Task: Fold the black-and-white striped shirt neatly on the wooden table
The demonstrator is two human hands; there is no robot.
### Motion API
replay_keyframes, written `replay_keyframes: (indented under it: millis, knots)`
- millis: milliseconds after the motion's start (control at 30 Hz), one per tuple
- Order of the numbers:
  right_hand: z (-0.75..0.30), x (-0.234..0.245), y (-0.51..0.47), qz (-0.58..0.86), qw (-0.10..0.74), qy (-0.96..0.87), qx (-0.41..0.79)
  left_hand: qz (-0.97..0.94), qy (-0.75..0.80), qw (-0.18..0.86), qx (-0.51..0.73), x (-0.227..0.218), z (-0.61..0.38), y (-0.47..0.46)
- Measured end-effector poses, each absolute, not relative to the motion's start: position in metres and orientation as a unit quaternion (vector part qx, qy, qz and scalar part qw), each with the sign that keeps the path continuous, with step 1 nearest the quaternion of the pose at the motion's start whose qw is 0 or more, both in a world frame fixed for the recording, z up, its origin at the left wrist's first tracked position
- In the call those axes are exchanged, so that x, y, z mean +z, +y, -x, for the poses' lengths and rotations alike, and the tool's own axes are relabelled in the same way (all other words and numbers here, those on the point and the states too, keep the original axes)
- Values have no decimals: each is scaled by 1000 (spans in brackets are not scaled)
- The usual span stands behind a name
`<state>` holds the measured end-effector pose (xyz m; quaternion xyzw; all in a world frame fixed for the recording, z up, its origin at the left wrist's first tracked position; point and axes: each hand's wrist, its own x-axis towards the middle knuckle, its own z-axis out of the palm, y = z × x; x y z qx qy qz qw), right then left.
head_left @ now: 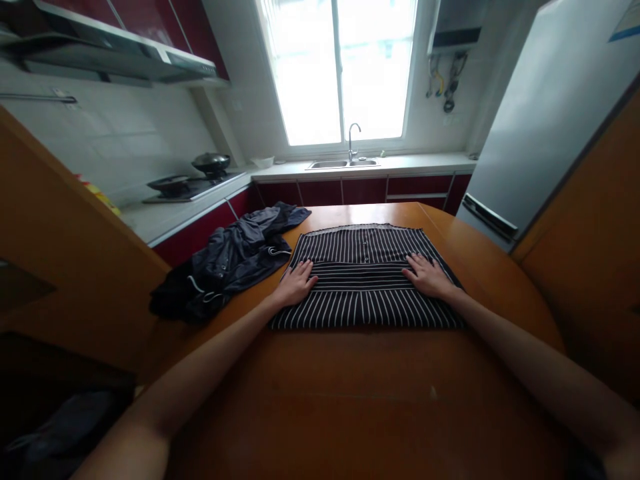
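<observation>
Head camera looks forward and down over the near table (350, 387), facing a window (310, 73)

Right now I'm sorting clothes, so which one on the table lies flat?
The black, white-striped cloth garment, under the left hand and right hand; the dark, shiny fabric heap beside it is crumpled.

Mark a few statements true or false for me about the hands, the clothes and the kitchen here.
1. The left hand rests on the black-and-white striped fabric garment. True.
2. The right hand is raised in a fist. False: it lies open on the garment.
3. A dark crumpled fabric pile lies left of the garment. True.
4. The garment is bunched into a ball. False: it is spread flat.
</observation>
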<state>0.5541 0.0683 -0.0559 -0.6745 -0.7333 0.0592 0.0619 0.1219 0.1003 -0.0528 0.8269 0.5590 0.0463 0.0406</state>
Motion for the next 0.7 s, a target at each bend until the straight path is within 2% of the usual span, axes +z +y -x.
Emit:
replay_keyframes:
  millis: [100,233,367,467,567,700]
  knots:
    - [-574,-59,66,701,67,-708,56,-821,557,75,94,-52,-97,97]
    - [-586,-50,56,708,124,-695,-21,-804,534,129,228,-25,-77,84]
    - [-560,-37,30,654,204,-725,-71,-797,513,105,302,1,-90,47]
    - [-527,-41,5,563,213,-798,-24,-877,425,99,200,-4,-114,11]
    - [-516,-55,-17,511,168,-843,26,-916,384,88,74,-18,-121,-15]
    - [-548,-65,-41,538,132,-832,30,-921,381,64,45,-26,-91,-24]
